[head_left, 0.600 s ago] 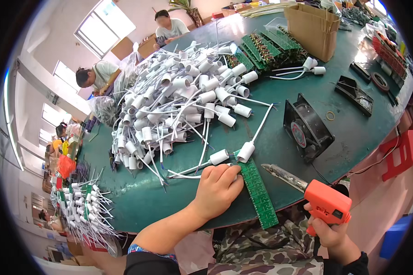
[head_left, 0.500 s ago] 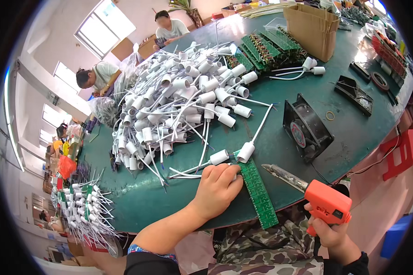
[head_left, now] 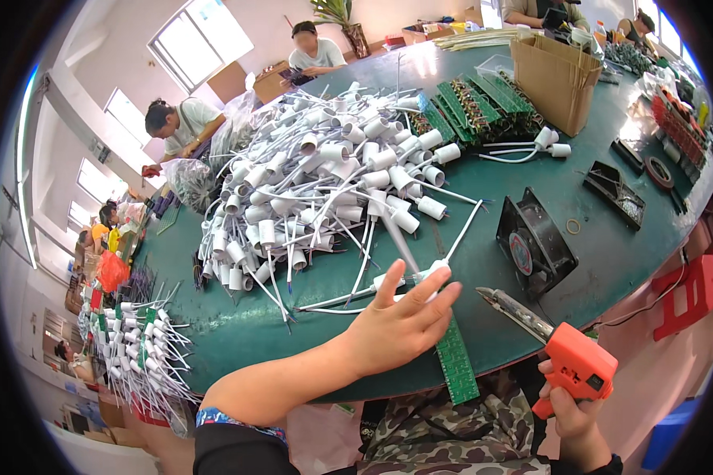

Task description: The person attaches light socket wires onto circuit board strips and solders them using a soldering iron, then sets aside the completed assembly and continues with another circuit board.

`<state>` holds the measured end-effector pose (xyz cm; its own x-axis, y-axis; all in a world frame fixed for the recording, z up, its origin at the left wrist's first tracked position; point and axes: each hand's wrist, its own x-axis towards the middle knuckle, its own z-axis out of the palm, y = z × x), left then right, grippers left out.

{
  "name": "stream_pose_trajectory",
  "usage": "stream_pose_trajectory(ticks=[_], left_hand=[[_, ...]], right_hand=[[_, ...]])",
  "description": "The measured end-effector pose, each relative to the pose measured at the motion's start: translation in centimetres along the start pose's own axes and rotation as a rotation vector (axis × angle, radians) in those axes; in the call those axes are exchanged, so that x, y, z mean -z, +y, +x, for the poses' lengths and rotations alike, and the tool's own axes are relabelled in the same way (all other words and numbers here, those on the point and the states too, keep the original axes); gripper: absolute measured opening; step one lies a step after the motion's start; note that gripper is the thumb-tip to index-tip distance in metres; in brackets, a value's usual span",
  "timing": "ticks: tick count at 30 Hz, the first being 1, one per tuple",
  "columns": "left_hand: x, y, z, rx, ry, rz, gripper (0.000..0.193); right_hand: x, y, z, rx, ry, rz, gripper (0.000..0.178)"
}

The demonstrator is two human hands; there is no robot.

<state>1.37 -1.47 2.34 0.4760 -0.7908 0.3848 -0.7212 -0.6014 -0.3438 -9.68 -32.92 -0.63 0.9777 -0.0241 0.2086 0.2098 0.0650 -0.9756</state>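
My left hand (head_left: 400, 328) is over the near edge of the green table with its fingers spread. Under and beside its fingertips lie white cylindrical lamp holders with white wires, partly hidden; one lamp holder (head_left: 431, 269) is at the far end of a green circuit board strip (head_left: 456, 360). A blurred white streak (head_left: 400, 241) runs from the pile toward the hand; I cannot make it out. My right hand (head_left: 572, 412) grips an orange soldering gun (head_left: 581, 362), its metal tip pointing up and left, apart from the board.
A large heap of wired lamp holders (head_left: 325, 182) covers the table's middle. A black fan (head_left: 533, 244), a black tray of small parts (head_left: 616, 193), populated circuit boards (head_left: 483, 107) and a cardboard box (head_left: 554, 83) stand to the right. Several people sit around.
My left hand has gone from closed fingers beside the board to spread fingers over it, a little to the right. My right hand keeps its hold on the soldering gun. The view has shifted slightly.
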Motion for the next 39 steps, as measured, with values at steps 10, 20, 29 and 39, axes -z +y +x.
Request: stream_pose_trajectory(ticks=[10, 20, 29, 39], left_hand=[[-2.2, -1.8, -0.2, 0.072, -0.004, -0.234, 0.046], [-2.7, -0.4, 0.9, 0.253, -0.011, -0.403, 0.048], [-2.5, -2.7, 1.1, 0.338, 0.026, -0.465, 0.041], [-9.2, -11.1, 7.0, 0.260, -0.044, -0.216, 0.031]], right_hand=[[0.8, 0.4, -0.4, 0.000, 0.089, 0.010, 0.052], [0.2, -0.9, 0.3, -0.014, 0.099, 0.049, 0.054], [0.8, -0.5, 0.1, 0.035, 0.034, 0.042, 0.054], [1.2, -0.2, -0.8, 0.057, 0.088, 0.063, 0.054]])
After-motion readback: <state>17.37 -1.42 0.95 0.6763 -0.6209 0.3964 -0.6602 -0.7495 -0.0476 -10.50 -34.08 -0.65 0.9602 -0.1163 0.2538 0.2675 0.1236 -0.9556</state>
